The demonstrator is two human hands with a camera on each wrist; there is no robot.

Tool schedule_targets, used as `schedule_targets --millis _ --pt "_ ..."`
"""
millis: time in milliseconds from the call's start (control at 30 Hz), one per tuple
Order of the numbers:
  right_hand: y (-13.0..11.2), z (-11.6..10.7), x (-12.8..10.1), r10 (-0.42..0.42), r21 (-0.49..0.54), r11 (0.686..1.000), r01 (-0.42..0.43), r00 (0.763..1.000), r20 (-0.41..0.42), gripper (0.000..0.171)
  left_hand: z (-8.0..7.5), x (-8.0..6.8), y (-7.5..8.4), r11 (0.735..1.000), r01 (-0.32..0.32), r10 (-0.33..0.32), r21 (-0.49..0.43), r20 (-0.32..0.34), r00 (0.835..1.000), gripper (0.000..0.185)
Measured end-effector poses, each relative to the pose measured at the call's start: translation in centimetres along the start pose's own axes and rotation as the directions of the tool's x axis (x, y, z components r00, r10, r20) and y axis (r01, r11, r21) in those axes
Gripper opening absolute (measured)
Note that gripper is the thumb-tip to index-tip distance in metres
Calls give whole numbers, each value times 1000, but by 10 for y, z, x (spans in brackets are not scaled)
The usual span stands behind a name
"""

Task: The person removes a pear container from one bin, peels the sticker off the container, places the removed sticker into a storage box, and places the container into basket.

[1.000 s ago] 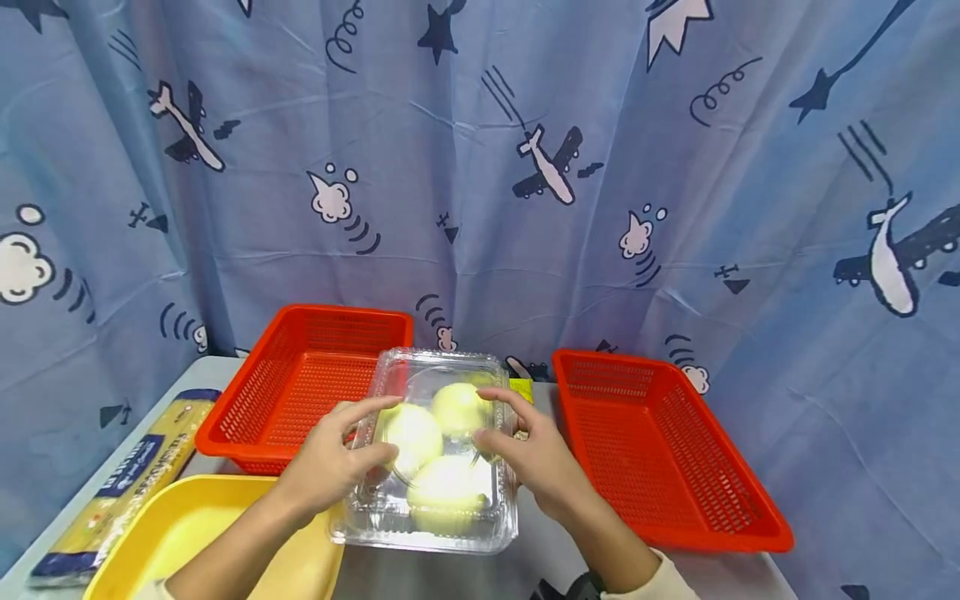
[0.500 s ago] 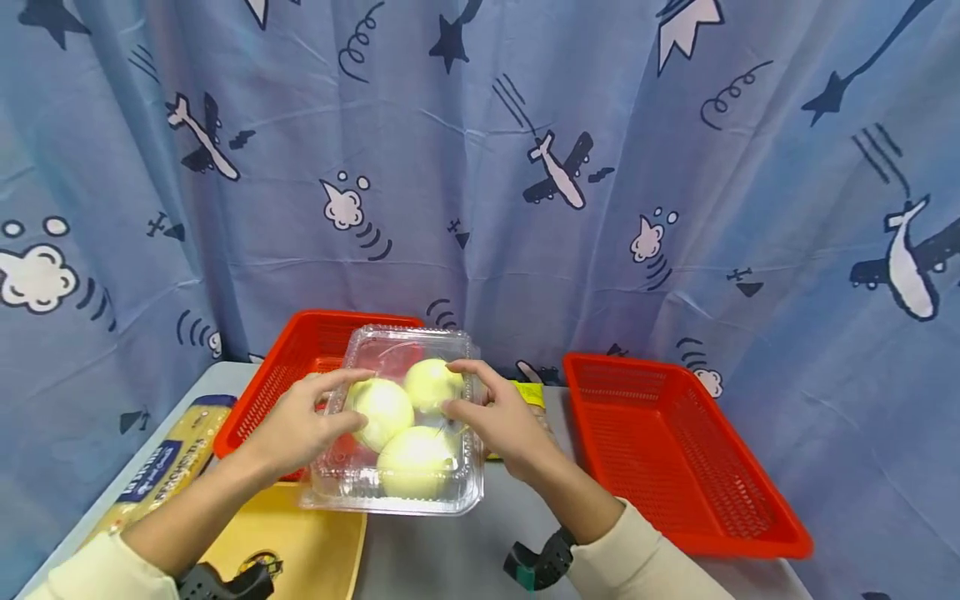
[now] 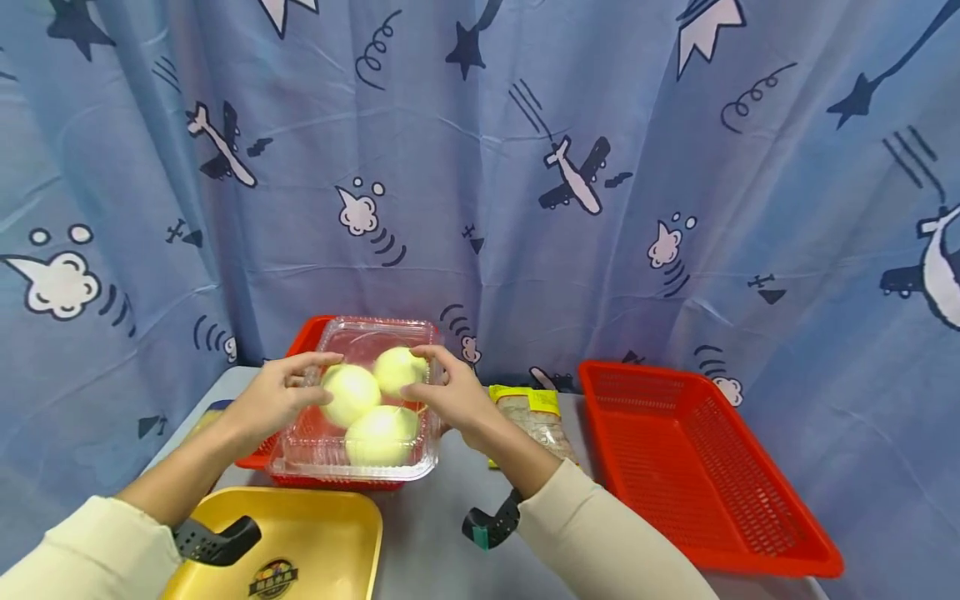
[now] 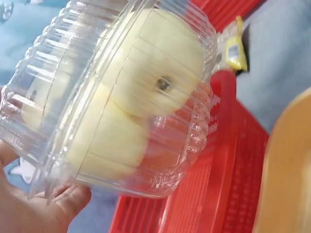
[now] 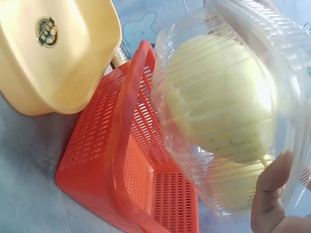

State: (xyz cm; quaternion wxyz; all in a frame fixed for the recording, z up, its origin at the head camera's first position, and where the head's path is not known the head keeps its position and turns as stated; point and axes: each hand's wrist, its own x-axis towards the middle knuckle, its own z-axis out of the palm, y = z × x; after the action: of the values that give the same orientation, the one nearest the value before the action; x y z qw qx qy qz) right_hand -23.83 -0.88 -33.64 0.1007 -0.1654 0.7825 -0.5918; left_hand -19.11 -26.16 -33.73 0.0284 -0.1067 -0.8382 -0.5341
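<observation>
Both hands hold a clear plastic clamshell box (image 3: 352, 472) in the air, over the left red basket (image 3: 306, 335). Inside it are three pale yellow round fruits (image 3: 350, 395), apple-like in shape; in the left wrist view one fruit (image 4: 163, 58) shows a dark end. My left hand (image 3: 272, 393) grips the box's left side, my right hand (image 3: 456, 393) its right side, thumbs toward the near side. The lid looks closed. The wrist views show the basket wall (image 4: 223, 145) just below the box; in the right wrist view the basket's interior (image 5: 167, 194) is partly visible.
A yellow tub (image 3: 337, 533) with a round label stands in front of the left basket. Another red basket (image 3: 675, 467) is at the right. Between the baskets lies a yellow-topped clear bag (image 3: 532, 412). A patterned curtain (image 3: 480, 167) hangs behind the grey table (image 3: 442, 517).
The box has moved left and away in both hands, from between the two baskets to over the left basket. The yellow-topped bag is now uncovered. The head view has shifted slightly.
</observation>
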Motion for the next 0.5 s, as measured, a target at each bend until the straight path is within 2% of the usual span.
schedule_targets --millis 267,500 --pt "6 19 33 34 -25 999 -35 999 -27 53 -14 24 -21 998 57 -57 -20 -17 998 48" --pt "22 33 56 62 -46 997 -64 997 -44 57 -14 40 -44 994 96 -98 -43 -32 995 48"
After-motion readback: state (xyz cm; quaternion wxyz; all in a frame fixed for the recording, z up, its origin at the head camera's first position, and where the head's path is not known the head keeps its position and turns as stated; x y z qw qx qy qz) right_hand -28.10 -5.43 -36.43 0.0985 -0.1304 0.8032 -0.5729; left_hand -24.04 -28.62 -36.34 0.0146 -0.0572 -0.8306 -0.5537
